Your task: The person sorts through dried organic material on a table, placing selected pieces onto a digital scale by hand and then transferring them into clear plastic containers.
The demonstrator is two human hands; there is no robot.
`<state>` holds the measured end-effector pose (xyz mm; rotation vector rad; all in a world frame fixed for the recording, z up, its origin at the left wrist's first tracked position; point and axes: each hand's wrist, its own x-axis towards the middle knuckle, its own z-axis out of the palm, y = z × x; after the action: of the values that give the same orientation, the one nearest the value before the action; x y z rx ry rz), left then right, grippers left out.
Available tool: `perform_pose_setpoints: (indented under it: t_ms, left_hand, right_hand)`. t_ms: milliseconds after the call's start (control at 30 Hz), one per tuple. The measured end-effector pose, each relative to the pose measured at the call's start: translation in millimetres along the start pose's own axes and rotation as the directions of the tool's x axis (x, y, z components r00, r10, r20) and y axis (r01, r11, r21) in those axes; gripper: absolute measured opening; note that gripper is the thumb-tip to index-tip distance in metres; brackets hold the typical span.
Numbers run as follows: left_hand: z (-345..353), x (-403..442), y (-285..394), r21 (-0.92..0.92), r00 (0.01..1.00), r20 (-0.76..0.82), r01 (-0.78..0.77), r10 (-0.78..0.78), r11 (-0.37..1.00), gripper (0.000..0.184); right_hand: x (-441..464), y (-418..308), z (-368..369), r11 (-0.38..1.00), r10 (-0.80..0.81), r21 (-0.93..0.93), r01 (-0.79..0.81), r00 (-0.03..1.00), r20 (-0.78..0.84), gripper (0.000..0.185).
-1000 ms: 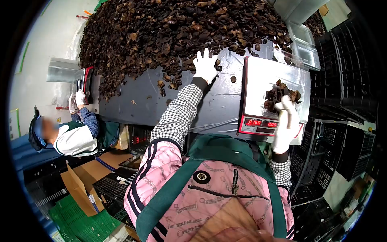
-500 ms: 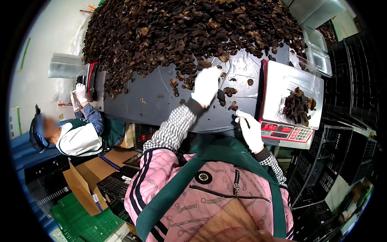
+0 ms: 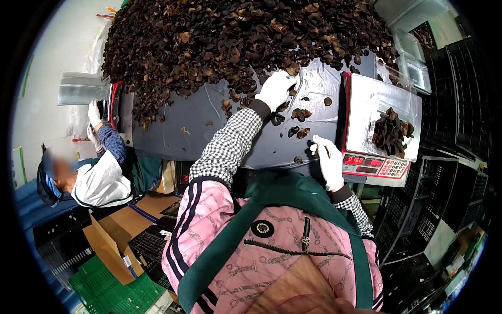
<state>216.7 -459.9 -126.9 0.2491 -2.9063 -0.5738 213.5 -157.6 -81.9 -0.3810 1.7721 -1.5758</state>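
Note:
White gloves cover both my hands. My left hand (image 3: 275, 92) is at the lower edge of a big heap of dark brown fungus pieces (image 3: 225, 47), fingers closed around something I cannot make out. My right hand (image 3: 329, 163) is beside the scale's left corner, its fingers apart and empty. Several loose pieces (image 3: 299, 113) lie between my hands on the dark table cover (image 3: 188, 138). To the right, a clear plastic tray (image 3: 374, 116) with a small pile of pieces (image 3: 391, 133) rests on the red and white scale (image 3: 361, 97), whose display shows 0.160.
A co-worker (image 3: 102, 175) with white gloves is at another scale (image 3: 114, 102) on the left. Clear trays (image 3: 415, 70) stand beyond my scale. Black crates (image 3: 449, 94) are stacked at the right. A cardboard box (image 3: 107, 248) and a green crate (image 3: 112, 285) are at lower left.
My right hand has left the tray on the scale and come left to the table's front edge. My left hand has closed near the heap, and more loose pieces lie below it.

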Motion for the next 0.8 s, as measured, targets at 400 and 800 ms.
perform_pose_setpoints:
  t_ms: [400,800]
  left_hand:
    - [-41,-50,5,-0.272,0.98,0.0,0.192,-0.199,0.943,0.042]
    - [-24,-78,18,-0.53,0.921,-0.144,0.238,-0.363,0.814,0.023]
  right_hand:
    - [82,-3,38,0.486,-0.515,-0.74,0.464,0.837,0.186,0.041]
    - [83,-7,16,0.955,0.089,0.288,-0.071,0.995,-0.048,0.019]
